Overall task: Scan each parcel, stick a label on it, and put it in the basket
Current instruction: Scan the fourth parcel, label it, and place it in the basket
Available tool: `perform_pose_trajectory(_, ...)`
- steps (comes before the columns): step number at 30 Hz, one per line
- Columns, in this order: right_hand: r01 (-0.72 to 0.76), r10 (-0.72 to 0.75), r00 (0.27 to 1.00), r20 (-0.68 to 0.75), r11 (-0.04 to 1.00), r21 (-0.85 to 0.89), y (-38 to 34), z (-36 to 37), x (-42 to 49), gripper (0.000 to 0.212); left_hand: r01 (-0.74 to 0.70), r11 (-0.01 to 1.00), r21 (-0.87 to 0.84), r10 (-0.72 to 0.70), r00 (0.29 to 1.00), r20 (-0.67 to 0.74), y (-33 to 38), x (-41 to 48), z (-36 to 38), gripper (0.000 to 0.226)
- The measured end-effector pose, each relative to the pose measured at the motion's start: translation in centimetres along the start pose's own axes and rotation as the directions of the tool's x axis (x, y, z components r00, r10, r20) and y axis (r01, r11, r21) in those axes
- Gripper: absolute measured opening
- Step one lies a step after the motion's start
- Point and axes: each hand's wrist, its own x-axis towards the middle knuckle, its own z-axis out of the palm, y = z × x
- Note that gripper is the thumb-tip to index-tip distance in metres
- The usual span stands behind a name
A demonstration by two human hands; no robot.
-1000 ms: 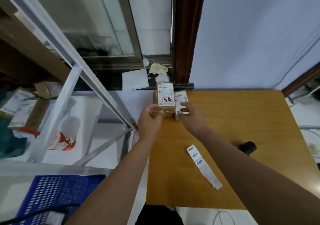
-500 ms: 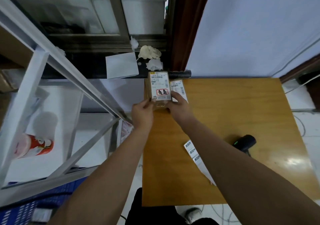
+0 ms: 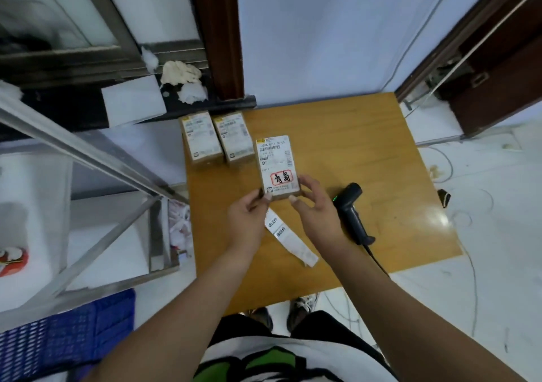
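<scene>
Parcel, a small brown cardboard box [image 3: 278, 167] with a white red-stamped shipping label, was above the orange wooden table [image 3: 366, 158]; we pinched its near end with our left hand [image 3: 249, 220] and right hand [image 3: 313, 208]. Two similar brown boxes [image 3: 217, 139] sat at the table's far left corner, a black handheld scanner [image 3: 350, 211] right of our hands, and a white label strip [image 3: 289, 239] beneath them.

— What do you have on the surface [image 3: 381, 135] in front of you?

— Your wooden surface carries two brown parcels [image 3: 217, 139] side by side at the far left corner, touching each other, labels up.

— And nearer to you?

— A black handheld scanner [image 3: 350, 210] lies right of centre, its cable running off the near edge. A white label strip [image 3: 290, 239] lies flat just left of it.
</scene>
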Motion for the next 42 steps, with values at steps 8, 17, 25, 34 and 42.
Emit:
perform_pose_trajectory(8, -0.076, 0.077, 0.997, 0.005, 0.995, -0.071, 6.7, -7.1, -2.1, 0.047, 0.050, 0.976, 0.211, -0.078, 0.989, 0.126, -2.6, -3.4, 7.8, 0.050)
perform_pose_trajectory(17, -0.064, 0.093, 0.983, 0.158, 0.981, -0.181, 10.5, -9.5, -1.1, 0.050, 0.115, 0.934, 0.338, -0.130, 0.991, 0.024, -4.7, -4.7, 11.0, 0.043)
perform_pose_trajectory(25, -0.220, 0.194, 0.975, -0.109, 0.769, -0.601, 13.0, -10.6, 2.5, 0.072, 0.164, 0.903, 0.398, -0.181, 0.984, 0.005, -6.0, -4.8, 11.4, 0.078)
perform_pose_trajectory(34, -0.194, 0.186, 0.974, -0.131, 0.980, -0.051, 9.4, -12.8, 3.5, 0.021, 0.188, 0.896, 0.401, -0.199, 0.980, -0.015, -5.3, -4.7, 12.2, 0.053)
perform_pose_trajectory(42, -0.192, 0.172, 0.969, 0.176, 0.976, 0.103, 2.3, -12.6, 2.1, 0.042, 0.221, 0.919, 0.327, -0.242, 0.970, 0.025, -5.3, -4.1, 11.5, 0.042)
